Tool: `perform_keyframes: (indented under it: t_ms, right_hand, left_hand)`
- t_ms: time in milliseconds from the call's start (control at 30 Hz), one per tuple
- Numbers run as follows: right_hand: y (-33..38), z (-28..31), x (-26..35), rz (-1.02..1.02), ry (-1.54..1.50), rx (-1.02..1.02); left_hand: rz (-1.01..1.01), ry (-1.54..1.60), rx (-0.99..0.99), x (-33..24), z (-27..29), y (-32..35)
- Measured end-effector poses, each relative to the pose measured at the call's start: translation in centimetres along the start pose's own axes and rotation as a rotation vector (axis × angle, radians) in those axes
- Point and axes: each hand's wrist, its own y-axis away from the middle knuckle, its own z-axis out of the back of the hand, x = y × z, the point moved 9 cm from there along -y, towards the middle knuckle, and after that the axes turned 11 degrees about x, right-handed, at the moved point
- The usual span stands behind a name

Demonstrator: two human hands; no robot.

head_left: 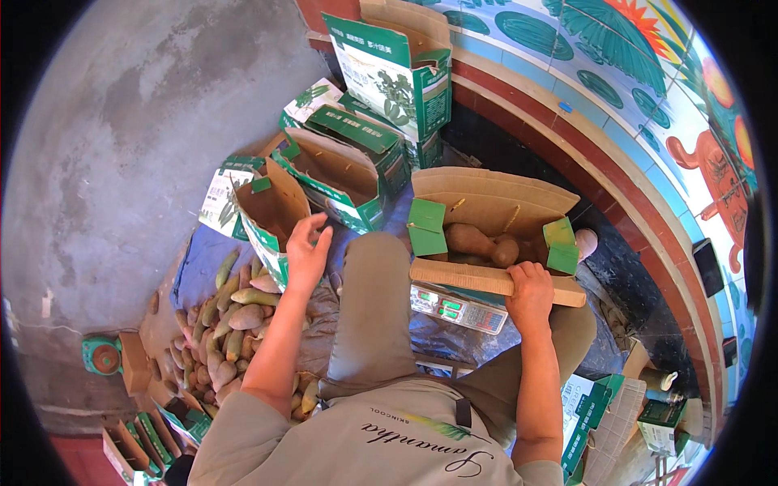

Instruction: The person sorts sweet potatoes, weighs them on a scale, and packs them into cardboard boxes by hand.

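In front of me an open cardboard box point(493, 193) with green corner flaps sits over a digital scale point(459, 309) with a lit green display. Several large brown root vegetables point(478, 243) lie inside it. My right hand point(531, 293) grips the folded near flap of this box, fingers over its top edge. My left hand point(308, 249) is raised to the left of my knee, fingers apart and holding nothing. Close to it stands another open green-and-white box point(274, 212); I cannot tell whether the hand touches it. The bottom of that box is hidden.
A pile of brown and greenish root vegetables point(231, 324) lies on my left on a blue sheet point(209, 257). More boxes point(334, 166) stand ahead, some stacked point(389, 77). A low red-brown ledge point(559, 121) curves along the right below a painted wall. Flattened cardboard point(614, 421) lies at lower right.
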Motion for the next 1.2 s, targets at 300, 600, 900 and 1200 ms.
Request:
perform_keyframes:
  t_ms: [300,600,900,1200]
  right_hand:
    - [0.1,0.0,0.4,-0.034,0.028,0.016]
    - [0.2,-0.1,0.6,-0.026,0.064,0.016]
    - [-0.2,0.0,1.0,-0.047,0.071,0.007]
    - [-0.4,-0.3,0.7,-0.028,0.072,0.009]
  left_hand:
    - [0.33,-0.339,-0.165,14.1,2.9,7.7]
    - [0.594,-0.506,-0.554,17.5,8.2,4.9]
    - [0.979,-0.435,-0.378,24.8,10.0,3.9]
    - [0.78,-0.379,-0.579,27.5,17.2,5.0]
